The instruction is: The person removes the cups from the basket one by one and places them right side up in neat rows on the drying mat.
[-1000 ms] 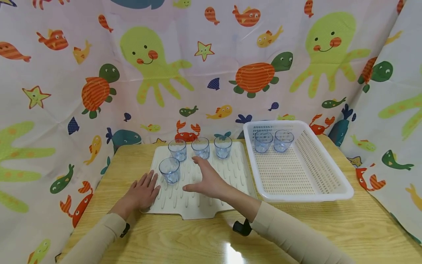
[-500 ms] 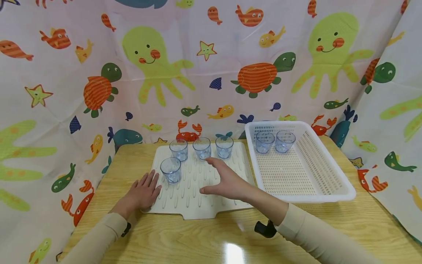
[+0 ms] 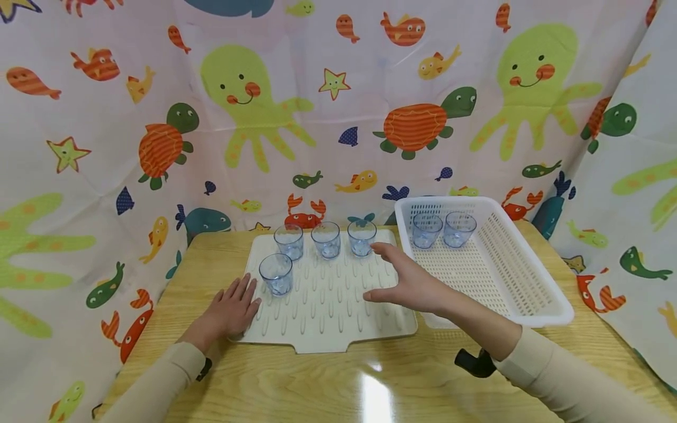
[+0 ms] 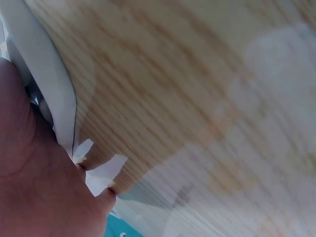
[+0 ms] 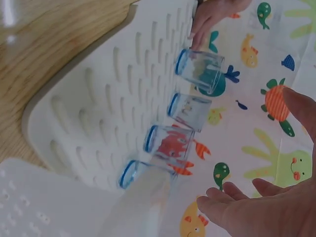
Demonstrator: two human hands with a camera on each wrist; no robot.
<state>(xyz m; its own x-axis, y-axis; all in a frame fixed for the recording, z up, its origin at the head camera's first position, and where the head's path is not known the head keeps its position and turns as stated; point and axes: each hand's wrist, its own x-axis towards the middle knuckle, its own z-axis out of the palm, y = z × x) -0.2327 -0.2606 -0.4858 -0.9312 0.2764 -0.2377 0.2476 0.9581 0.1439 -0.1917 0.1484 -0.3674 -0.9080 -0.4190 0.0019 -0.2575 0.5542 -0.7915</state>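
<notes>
A white ridged drying mat (image 3: 322, 305) lies on the wooden table. Three clear bluish glasses, among them the middle one (image 3: 326, 241), stand along its back edge. One more glass (image 3: 277, 275) stands in front of them at the left. My left hand (image 3: 230, 310) rests flat at the mat's left edge, fingers extended; in the left wrist view that hand (image 4: 44, 187) lies beside the mat's rim. Over the mat's right side, my right hand (image 3: 409, 282) is in the air, thumb and fingers spread apart with nothing between them. The rightmost glass (image 3: 362, 239) is nearest to it.
A white perforated plastic basket (image 3: 545, 320) stands right of the mat, with two glasses (image 3: 443, 230) at its back left. A curtain (image 3: 338, 158) printed with sea animals hangs close behind the table. Bare wood (image 3: 296, 388) lies in front of the mat.
My right hand has moved right across the mat, from near the middle glass toward the basket, staying spread. The left hand and the glasses have stayed in place.
</notes>
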